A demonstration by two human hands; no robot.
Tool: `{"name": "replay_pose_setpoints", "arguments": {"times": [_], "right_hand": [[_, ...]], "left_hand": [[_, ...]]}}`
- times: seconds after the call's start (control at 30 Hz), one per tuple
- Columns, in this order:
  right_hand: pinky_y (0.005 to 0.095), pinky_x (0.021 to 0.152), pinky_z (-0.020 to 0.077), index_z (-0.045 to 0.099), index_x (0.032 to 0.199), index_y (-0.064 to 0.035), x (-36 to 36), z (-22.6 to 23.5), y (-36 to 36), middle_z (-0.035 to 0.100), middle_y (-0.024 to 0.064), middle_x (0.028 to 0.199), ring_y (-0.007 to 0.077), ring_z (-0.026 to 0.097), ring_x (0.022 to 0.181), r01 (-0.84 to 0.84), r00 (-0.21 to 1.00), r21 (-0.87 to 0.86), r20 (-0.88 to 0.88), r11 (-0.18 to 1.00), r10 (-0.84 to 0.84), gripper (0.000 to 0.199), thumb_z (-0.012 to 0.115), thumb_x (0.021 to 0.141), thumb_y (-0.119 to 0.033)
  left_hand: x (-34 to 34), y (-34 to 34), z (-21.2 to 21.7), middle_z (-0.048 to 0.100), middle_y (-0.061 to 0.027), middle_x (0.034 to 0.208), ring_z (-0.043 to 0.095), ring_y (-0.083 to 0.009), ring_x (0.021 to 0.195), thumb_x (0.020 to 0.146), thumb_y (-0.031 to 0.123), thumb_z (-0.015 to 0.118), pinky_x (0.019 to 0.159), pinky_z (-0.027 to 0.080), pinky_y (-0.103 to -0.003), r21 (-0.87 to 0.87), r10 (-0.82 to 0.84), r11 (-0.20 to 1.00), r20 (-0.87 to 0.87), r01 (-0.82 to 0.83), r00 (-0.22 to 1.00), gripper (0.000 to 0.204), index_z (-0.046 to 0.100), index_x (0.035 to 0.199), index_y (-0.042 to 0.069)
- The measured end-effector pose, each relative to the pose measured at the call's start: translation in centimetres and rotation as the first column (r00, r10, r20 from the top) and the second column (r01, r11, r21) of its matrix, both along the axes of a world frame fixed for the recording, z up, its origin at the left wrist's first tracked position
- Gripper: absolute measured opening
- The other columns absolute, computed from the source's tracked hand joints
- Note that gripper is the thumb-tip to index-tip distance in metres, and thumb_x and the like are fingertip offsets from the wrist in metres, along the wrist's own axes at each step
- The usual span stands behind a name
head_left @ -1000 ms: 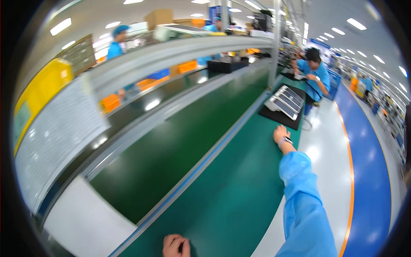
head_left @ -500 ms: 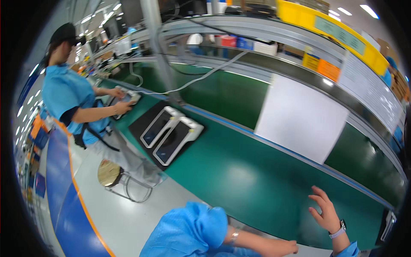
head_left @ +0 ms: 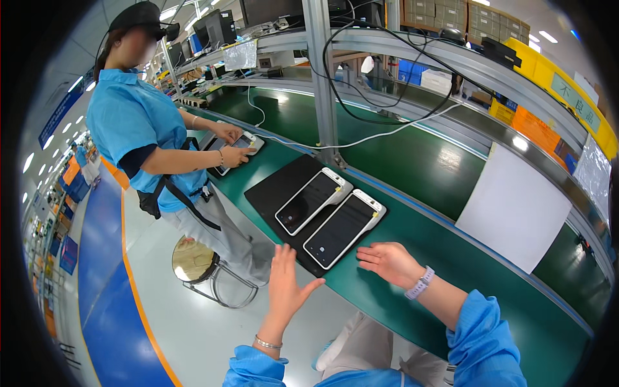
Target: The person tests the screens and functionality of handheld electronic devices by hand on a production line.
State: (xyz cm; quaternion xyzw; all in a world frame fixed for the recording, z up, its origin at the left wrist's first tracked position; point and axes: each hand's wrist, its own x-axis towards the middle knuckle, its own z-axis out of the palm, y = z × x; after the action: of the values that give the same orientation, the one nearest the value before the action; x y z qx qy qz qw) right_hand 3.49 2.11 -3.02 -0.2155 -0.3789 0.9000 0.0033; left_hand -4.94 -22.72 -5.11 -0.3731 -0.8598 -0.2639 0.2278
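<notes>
Two white handheld terminals with dark screens lie side by side on a black mat (head_left: 267, 188) on the green bench. The nearer terminal (head_left: 345, 227) has a bulky white end with a small yellow label; the farther terminal (head_left: 311, 200) looks alike. My left hand (head_left: 287, 284) is raised just off the mat's near corner, fingers stretched and thumb spread, holding nothing. To the right of the nearer terminal, my right hand (head_left: 391, 263) is over the bench with its fingers extended, also empty. Neither hand touches a terminal.
At the left a co-worker (head_left: 138, 129) in blue handles another terminal (head_left: 248, 143) on the bench. A metal post (head_left: 320, 77) rises behind the mat, with black cable loops and a white cable (head_left: 374, 140) near it. A white sheet (head_left: 512, 206) hangs at the back right. A round stool (head_left: 193, 259) stands at left.
My view has swung left toward the terminals and the co-worker. Both hands have come up near the mat; my left hand was low with bent fingers and now is spread.
</notes>
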Motion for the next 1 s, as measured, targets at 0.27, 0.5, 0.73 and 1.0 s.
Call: {"name": "replay_pose_setpoints", "arguments": {"times": [0.27,0.5,0.73,1.0], "right_hand": [[0.0314,0.054,0.0483,0.06,0.086,0.0027,-6.2,0.0,-1.1,0.058,0.0076,0.072,0.0179,0.056,0.061,0.041,0.988,0.285,0.13,0.958,-0.082,0.009,0.057,0.088,-0.006],[0.0283,0.04,0.0281,0.043,0.076,-0.006,-4.2,-0.9,-0.2,0.046,0.0038,0.066,0.0118,0.041,0.047,0.109,0.981,0.304,0.12,0.947,-0.151,0.021,0.059,0.088,-0.008],[0.0264,0.036,0.0253,0.045,0.078,-0.0025,12.4,-0.7,4.1,0.043,0.0016,0.059,0.009,0.04,0.044,-0.002,0.982,0.415,0.171,0.91,-0.075,0.022,0.061,0.09,-0.012],[0.0206,0.037,0.0189,0.05,0.071,-0.0088,34.8,-0.4,9.1,0.04,-0.007,0.059,0.0015,0.031,0.043,0.278,0.856,0.444,0.288,0.852,-0.429,0.02,0.062,0.088,-0.011]], "left_hand": [[-3.4,1.0,-1.0,0.063,-0.0258,0.112,0.063,-0.0384,0.106,0.073,0.048,0.075,0.085,0.054,-0.04,-0.139,-0.061,0.99,-0.233,0.029,0.971,0.068,0.061,0.107,-0.009],[-1.0,1.8,-2.0,0.066,-0.0242,0.104,0.066,-0.0376,0.097,0.072,0.051,0.075,0.078,0.056,-0.038,-0.125,-0.091,0.991,-0.32,0.053,0.943,0.066,0.063,0.1,-0.007],[9.0,1.6,2.1,0.07,-0.0158,0.09,0.07,-0.0281,0.077,0.073,0.04,0.076,0.062,0.055,-0.034,-0.145,-0.6,0.793,-0.023,0.592,0.799,0.043,0.068,0.088,0.001],[10.2,9.6,4.2,0.07,-0.013,0.08,0.069,-0.0228,0.072,0.093,0.015,0.053,0.066,0.054,-0.032,0.381,-0.725,0.686,0.433,0.62,0.535,0.025,0.069,0.084,-0.003]]}}
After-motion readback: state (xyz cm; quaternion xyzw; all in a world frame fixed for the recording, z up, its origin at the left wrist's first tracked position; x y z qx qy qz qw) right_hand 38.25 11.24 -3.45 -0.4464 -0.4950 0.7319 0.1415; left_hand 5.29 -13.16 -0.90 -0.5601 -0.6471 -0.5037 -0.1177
